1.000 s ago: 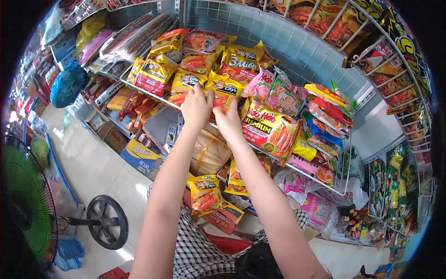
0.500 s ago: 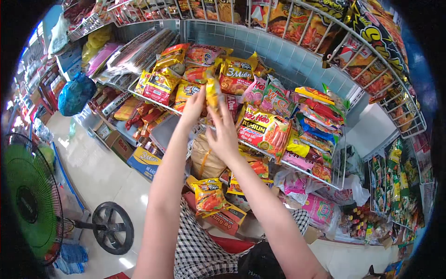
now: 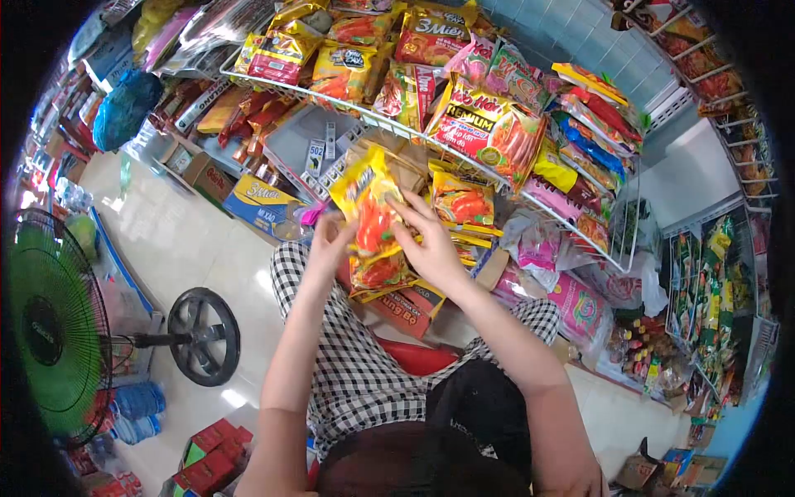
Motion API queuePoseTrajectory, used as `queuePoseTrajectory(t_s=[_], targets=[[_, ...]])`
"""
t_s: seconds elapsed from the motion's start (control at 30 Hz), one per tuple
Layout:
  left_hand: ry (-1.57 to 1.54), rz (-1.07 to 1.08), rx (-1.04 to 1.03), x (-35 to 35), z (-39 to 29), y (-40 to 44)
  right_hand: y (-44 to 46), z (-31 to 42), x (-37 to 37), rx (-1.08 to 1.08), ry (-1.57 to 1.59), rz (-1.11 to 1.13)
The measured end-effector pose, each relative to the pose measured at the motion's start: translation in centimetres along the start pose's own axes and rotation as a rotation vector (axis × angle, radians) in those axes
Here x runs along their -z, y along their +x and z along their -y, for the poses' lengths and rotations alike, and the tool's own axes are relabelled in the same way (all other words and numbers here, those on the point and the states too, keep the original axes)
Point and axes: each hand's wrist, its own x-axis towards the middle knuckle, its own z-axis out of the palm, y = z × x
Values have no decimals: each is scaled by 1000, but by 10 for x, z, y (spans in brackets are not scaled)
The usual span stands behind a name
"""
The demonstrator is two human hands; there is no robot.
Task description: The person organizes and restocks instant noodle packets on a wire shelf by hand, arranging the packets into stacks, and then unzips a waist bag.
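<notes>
In front of my body, a yellow instant noodle packet (image 3: 369, 203) with a red-orange picture is tilted between my hands. My right hand (image 3: 429, 243) grips its right edge, fingers over the front. At its lower left edge is my left hand (image 3: 330, 242), thumb and fingers pinched against the packet. Just below, another yellow noodle packet (image 3: 379, 272) lies over a brown-red carton (image 3: 402, 313). More yellow packets (image 3: 464, 199) are stacked right of my right hand. Behind the held packet, a brown paper-like bundle is partly hidden.
A white wire shelf (image 3: 364, 109) ahead carries several noodle packets, including a Hao Hao packet (image 3: 487, 132). On the left stand a green fan (image 3: 54, 331) and a black wheel-shaped base (image 3: 204, 336). A blue-yellow carton (image 3: 258, 203) sits on the floor; bagged goods (image 3: 575, 306) lie right.
My hands have come down and back from the shelf with the yellow packet, which now faces me above the lower stack. The view has tilted downward.
</notes>
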Motion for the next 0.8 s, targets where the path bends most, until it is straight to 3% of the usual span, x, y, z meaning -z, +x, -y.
queuePoseTrajectory(t_s=[0.13,0.2,0.3,0.37,0.43,0.47,0.7,0.8], targets=[[194,-28,103,10,38,-6,-21,-30,-15,-198,-85,138],[316,-69,26,19,52,-3,-27,-36,-20,-315,-171,271],[432,-39,-40,24,62,2,-33,-51,-33,-373,-232,284],[568,-29,-19,23,64,0,-42,-55,-40,-333,-262,281],[683,-79,-123,21,75,2,-49,-64,-48,-255,-296,256],[669,-90,-125,23,80,4,-51,-70,-49,-269,-192,313],[766,-104,-222,21,73,0,-51,-68,-45,-285,-292,393],[802,-86,-149,19,66,0,-49,-64,-45,-313,-305,408]])
